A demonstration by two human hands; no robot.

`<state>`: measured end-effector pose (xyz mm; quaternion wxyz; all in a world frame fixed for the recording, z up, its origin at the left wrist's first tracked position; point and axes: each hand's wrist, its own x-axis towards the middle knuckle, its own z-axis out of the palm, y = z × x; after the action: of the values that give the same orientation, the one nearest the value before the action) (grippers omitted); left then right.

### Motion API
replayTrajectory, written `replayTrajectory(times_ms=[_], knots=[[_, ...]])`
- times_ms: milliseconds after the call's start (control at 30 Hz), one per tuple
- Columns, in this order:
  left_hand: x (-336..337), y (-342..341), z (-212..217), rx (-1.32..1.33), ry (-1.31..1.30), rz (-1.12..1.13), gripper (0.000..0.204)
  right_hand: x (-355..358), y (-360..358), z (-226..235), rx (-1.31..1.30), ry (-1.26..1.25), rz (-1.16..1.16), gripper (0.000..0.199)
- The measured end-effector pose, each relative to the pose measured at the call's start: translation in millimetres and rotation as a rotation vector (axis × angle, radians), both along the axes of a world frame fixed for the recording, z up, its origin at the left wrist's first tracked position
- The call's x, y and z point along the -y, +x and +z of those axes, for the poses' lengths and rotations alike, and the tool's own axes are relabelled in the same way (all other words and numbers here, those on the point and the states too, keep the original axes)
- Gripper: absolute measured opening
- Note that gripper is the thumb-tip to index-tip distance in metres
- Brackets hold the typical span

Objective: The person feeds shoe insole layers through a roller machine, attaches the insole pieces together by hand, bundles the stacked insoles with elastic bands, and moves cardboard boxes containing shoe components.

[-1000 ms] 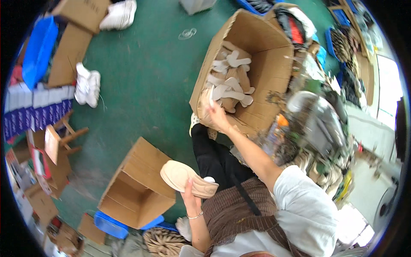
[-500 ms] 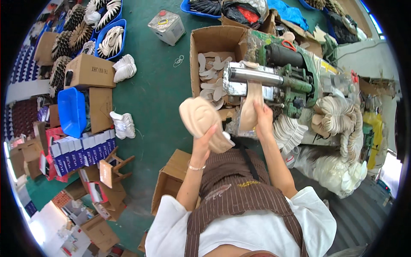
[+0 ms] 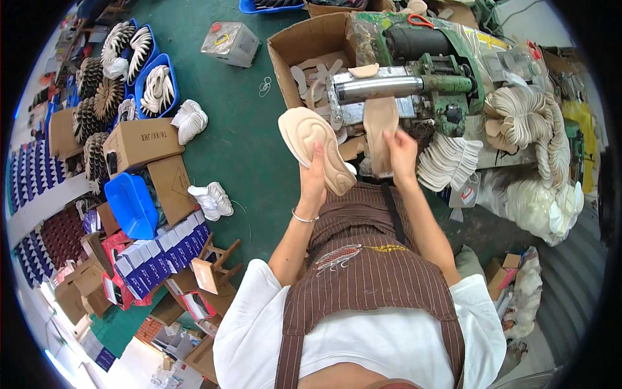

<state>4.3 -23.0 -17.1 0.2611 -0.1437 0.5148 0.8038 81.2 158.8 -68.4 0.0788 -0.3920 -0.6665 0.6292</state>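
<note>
A small stack of beige moulded insoles (image 3: 310, 137) is gripped in my left hand (image 3: 313, 178), thumb on top and the toe end pointing up and left. My right hand (image 3: 403, 155) pinches the near side edge of a single flat beige insole (image 3: 380, 123). That insole's far end lies at the steel roller (image 3: 382, 89) of a green machine (image 3: 447, 97); whether it is under the roller, I cannot tell. Another beige piece (image 3: 364, 70) shows on the far side of the roller.
Left of the machine, an open cardboard box (image 3: 280, 61) holds loose insoles. Fanned white insoles (image 3: 450, 161) and bundled ones (image 3: 521, 113) sit to the right. A square metal can (image 3: 232, 44), blue tubs (image 3: 131, 204) and a wooden stool (image 3: 206, 275) stand on the left floor.
My view has shifted and turned slightly. The stack in my left hand has tilted to show its moulded face more squarely. My right hand stays at the insole by the roller.
</note>
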Motion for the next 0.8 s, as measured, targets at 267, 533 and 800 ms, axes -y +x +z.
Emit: replayTrajectory(times_ms=[267,533,800], knots=[[-9,5,-8,-0.244,-0.130,-0.064,0.053,91,-2,67,-0.154,-0.215,0.041,0.014],[-2,-4,-4,0.141,0.176,-0.138,0.062,13,-18,20,-0.146,-0.030,-0.167,0.014],[-9,12,-35,-0.323,-0.160,0.020,0.052,97,-11,74,-0.253,-0.104,0.107,0.012]])
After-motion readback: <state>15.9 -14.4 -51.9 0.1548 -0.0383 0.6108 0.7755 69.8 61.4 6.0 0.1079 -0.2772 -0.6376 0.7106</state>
